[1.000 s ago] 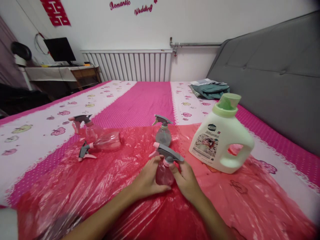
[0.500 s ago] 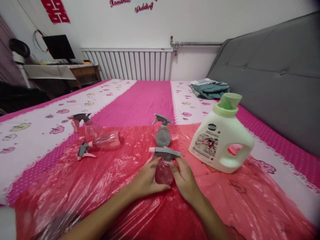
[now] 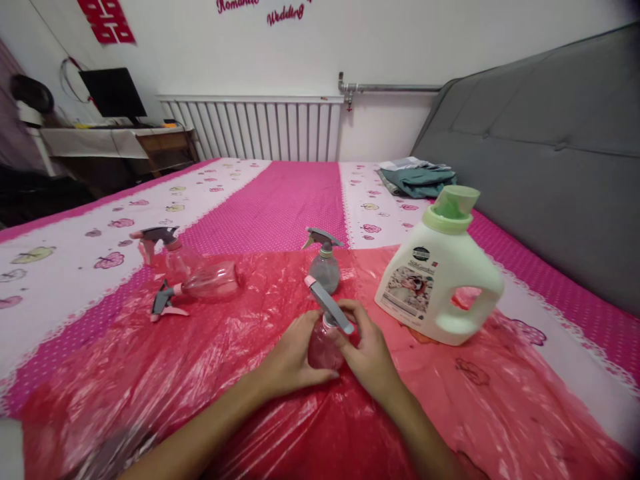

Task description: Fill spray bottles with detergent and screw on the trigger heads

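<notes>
A pink spray bottle (image 3: 323, 350) with a grey and pink trigger head (image 3: 330, 307) stands upright between my hands. My left hand (image 3: 295, 357) is wrapped round its body from the left. The fingers and thumb of my right hand (image 3: 367, 347) close on the neck and the base of the trigger head. The head points away and to the left. Just behind stands a grey spray bottle (image 3: 327, 270). On the left, one pink spray bottle (image 3: 213, 280) lies on its side, with another pink spray bottle (image 3: 181, 259) behind it.
A large pale green detergent jug (image 3: 435, 287) with a green cap stands to the right. Red plastic sheeting (image 3: 240, 360) covers the near part of the bed. Folded clothes (image 3: 417, 179) lie by the grey headboard (image 3: 540, 153). Beyond the bed is a radiator (image 3: 260, 130).
My right hand has turned the trigger head clockwise, from pointing left to pointing away and left. My left hand keeps its hold on the bottle body. The view has shifted slightly.
</notes>
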Available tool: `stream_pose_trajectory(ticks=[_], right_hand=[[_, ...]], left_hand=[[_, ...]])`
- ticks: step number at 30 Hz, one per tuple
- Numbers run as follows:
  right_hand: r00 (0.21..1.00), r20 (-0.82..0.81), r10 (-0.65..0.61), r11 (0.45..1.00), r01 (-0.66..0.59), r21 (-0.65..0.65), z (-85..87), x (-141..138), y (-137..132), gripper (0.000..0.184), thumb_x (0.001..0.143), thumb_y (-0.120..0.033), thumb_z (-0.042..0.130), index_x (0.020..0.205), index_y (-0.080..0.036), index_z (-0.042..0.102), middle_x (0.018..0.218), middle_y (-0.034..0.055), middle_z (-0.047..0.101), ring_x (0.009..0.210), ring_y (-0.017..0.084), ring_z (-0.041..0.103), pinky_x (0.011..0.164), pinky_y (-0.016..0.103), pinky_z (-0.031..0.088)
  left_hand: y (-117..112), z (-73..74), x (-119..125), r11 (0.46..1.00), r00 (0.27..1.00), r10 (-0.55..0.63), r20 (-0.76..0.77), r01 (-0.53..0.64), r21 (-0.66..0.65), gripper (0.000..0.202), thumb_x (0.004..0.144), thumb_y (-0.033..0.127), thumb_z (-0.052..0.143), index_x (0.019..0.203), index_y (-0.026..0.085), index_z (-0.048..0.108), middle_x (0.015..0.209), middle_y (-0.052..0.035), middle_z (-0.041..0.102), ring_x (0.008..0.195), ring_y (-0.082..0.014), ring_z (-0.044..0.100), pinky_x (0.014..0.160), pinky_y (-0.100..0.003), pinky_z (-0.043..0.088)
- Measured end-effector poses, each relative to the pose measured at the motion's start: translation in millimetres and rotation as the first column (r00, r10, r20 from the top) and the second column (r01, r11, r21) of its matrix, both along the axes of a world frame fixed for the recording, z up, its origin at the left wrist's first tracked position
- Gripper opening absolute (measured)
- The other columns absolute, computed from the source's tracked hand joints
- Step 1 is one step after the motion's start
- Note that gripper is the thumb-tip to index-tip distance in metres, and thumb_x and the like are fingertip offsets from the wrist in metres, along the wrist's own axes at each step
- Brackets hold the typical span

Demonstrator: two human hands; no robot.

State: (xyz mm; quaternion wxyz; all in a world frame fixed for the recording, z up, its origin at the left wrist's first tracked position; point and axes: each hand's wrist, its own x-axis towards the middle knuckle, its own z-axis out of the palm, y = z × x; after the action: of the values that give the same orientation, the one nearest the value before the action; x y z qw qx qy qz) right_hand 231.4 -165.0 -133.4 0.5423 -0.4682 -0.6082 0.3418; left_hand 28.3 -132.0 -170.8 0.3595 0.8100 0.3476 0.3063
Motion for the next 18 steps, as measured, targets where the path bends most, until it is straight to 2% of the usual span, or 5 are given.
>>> stream_pose_trajectory(ticks=[3, 7, 9, 14, 18], right_hand=[[1.0, -0.016, -0.008, 1.0, 0.008, 0.002, -7.1, 0, 0, 0.052, 0.094, -0.07, 0.08, 0.12, -0.027, 0.071, 0.121, 0.009, 0.085, 0.115, 0.027, 0.082, 0.102, 0.041, 0.066], [0.999, -0.036, 0.014, 0.999, -0.012, 0.033, -15.1, 0, -1, 0.073, 0.097, -0.072, 0.076, 0.155, -0.03, 0.057, 0.144, 0.0138, 0.079, 0.135, 0.03, 0.078, 0.114, 0.049, 0.063], [0.999, -0.023, 0.029, 0.999, -0.028, 0.046, -14.7, 1, -3, 0.074, 0.103, -0.069, 0.068, 0.165, -0.034, 0.049, 0.15, 0.0139, 0.077, 0.14, 0.03, 0.076, 0.119, 0.051, 0.061], [0.997, 0.08, 0.017, 0.997, -0.023, 0.072, -6.4, 1, -5, 0.052, 0.11, -0.065, 0.059, 0.149, -0.032, 0.068, 0.145, 0.0116, 0.079, 0.131, 0.028, 0.077, 0.115, 0.049, 0.062], [0.995, 0.096, 0.015, 0.996, -0.023, 0.082, -4.1, 1, -4, 0.048, 0.11, -0.064, 0.058, 0.137, -0.029, 0.076, 0.132, 0.0103, 0.082, 0.121, 0.027, 0.079, 0.109, 0.045, 0.063]], left_hand=[[0, 1.3, 1, 1.0, 0.999, -0.015, 0.03, 0.015, 0.008, 0.087, 0.082, 0.039, 0.099, 0.157, 0.028, 0.055, 0.155, -0.0119, 0.068, 0.142, -0.0382, 0.068, 0.128, -0.057, 0.055], [-1, 0.2, 1, 1.0, 0.998, -0.029, 0.064, 0.029, 0.0, 0.089, 0.084, 0.038, 0.098, 0.16, 0.029, 0.053, 0.16, -0.0125, 0.065, 0.146, -0.0391, 0.066, 0.129, -0.058, 0.054], [-1, 0.2, 1, 0.999, 0.997, -0.037, 0.074, 0.036, 0.004, 0.09, 0.085, 0.038, 0.098, 0.162, 0.03, 0.052, 0.163, -0.0124, 0.064, 0.149, -0.0394, 0.065, 0.129, -0.058, 0.054], [0, -0.6, 1, 0.999, 0.999, -0.029, 0.042, 0.028, 0.019, 0.094, 0.084, 0.042, 0.099, 0.163, 0.029, 0.05, 0.165, -0.0134, 0.062, 0.152, -0.0403, 0.063, 0.131, -0.06, 0.053], [0, -1.7, 0, 1.0, 0.999, -0.019, 0.039, 0.019, 0.014, 0.093, 0.083, 0.044, 0.1, 0.16, 0.029, 0.051, 0.161, -0.0131, 0.065, 0.147, -0.0393, 0.066, 0.13, -0.06, 0.054]])
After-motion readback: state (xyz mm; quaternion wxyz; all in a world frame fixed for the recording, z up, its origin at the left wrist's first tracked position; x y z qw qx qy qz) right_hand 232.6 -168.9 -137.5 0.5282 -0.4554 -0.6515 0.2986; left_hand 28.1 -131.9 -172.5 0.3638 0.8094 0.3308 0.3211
